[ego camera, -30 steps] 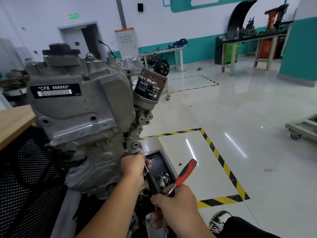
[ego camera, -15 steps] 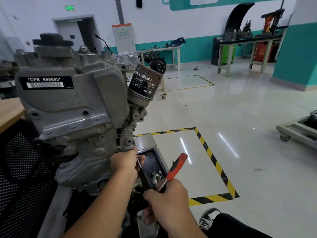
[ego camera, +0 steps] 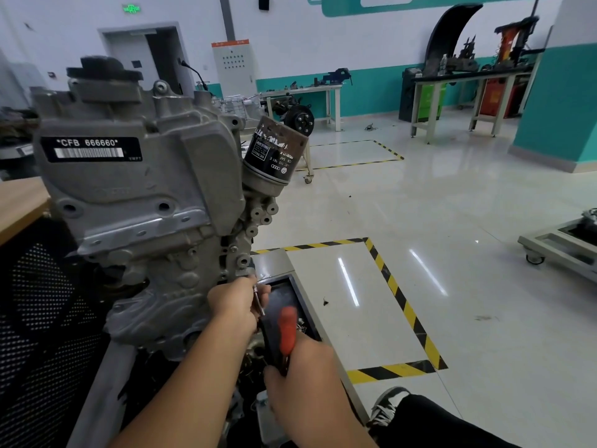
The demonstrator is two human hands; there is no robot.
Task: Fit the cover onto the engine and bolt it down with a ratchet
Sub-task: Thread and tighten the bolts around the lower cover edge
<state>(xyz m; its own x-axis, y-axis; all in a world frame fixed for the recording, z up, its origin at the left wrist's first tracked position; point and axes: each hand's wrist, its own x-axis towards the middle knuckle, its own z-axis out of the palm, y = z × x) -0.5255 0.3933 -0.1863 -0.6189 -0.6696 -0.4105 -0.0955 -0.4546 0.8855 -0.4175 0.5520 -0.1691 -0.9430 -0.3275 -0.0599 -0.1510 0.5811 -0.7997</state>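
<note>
Engine (ego camera: 135, 202): one grey cast block on a stand, upright, above and left of both hands; a black label reads "CFB 666660".
Cover (ego camera: 129, 176): one grey plate seated against the engine face, its lower right edge just above the left fingers.
Left hand (ego camera: 234, 305): at the engine's lower right corner, fingers curled round the metal shank of the ratchet, knuckles touching or just off the casting; I cannot tell which.
Left fingers (ego camera: 255, 286): pressed together round the shank, their tips hidden behind it.
Ratchet (ego camera: 284, 331): one tool; red and black handle, blurred, rising from the right fist; its thin steel shank runs up through the left fingers to the engine edge.
Right hand (ego camera: 300, 379): below and right of the left hand, fist closed round the lower end of the handle.
Right fingers (ego camera: 274, 375): wrapped tight on the handle, none spread.
Bolt: hidden by the left fingers; its count cannot be told.
Oil filter (ego camera: 274, 153): one black can, tilted, well above the left fingers on the engine's right side.
Tray (ego camera: 300, 305): one dark open box in the stand, just right of the left fingers and behind the handle; small metal parts in it, too blurred to count.
Shoe (ego camera: 387, 405): one, right of the right wrist.
Hands: two.
</note>
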